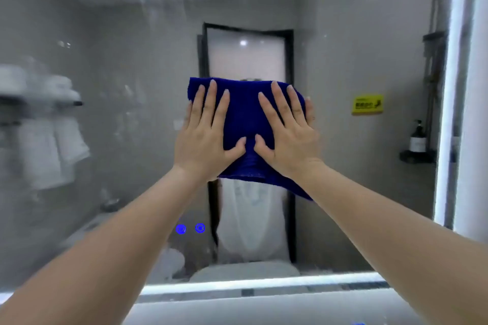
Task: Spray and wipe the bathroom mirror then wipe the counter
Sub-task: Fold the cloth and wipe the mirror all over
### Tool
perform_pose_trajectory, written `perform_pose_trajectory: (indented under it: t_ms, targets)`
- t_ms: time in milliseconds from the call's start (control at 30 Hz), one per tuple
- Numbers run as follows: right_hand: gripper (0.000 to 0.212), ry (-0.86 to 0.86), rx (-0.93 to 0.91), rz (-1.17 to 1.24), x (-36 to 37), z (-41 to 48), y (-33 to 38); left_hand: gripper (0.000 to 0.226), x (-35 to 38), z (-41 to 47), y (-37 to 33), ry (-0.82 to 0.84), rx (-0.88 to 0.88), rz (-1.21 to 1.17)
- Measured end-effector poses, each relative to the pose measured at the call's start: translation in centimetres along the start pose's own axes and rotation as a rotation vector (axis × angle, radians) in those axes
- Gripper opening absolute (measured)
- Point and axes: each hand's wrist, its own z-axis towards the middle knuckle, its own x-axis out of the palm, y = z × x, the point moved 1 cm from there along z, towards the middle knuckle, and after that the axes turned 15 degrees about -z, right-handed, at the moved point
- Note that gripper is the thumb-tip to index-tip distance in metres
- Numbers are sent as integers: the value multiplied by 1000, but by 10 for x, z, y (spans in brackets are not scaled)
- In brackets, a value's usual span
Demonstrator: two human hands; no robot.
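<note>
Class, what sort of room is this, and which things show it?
Probably a bathroom: the lit mirror reflects hanging white towels, a shower fitting and a pump bottle.

2 hands (208, 137) (289, 134), 1 cloth (244, 113), 1 mirror (132, 145), 2 btns (181, 229) (200, 228)

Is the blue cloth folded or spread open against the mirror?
Folded: the blue cloth shows stacked layer edges near its lower edge, pressed to the mirror under the flat left hand and right hand.
</note>
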Motion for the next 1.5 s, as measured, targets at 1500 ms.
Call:
perform_pose_trajectory:
  t_ms: [1500]
  targets:
    - [62,-35,32,-92,-76,336,-104,76,-116,324,20,-139,-34,20]
